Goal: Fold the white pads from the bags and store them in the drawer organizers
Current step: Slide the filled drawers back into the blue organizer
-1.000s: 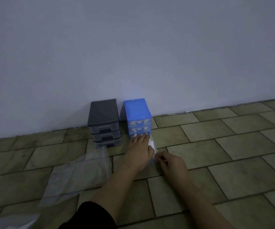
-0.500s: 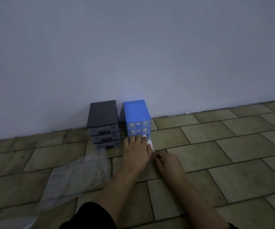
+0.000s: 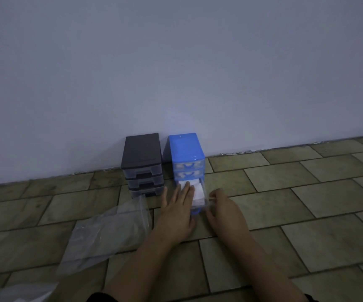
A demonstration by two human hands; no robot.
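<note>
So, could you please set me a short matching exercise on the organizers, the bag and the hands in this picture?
Things:
1. black organizer
2. blue organizer
3. plastic bag
4. left hand
5. right hand

States:
a. bottom drawer pulled out, white pads inside
b. lying flat on the floor tiles
c. all three drawers closed
d. fingers straight, pressing on the pads
e. pinching the open drawer's front corner

Pairs: 1-c, 2-a, 3-b, 4-d, 5-e

Left hand [image 3: 177,211] covering part of white pads [image 3: 198,191], second clear bag [image 3: 12,294] cut by bottom-left edge
</note>
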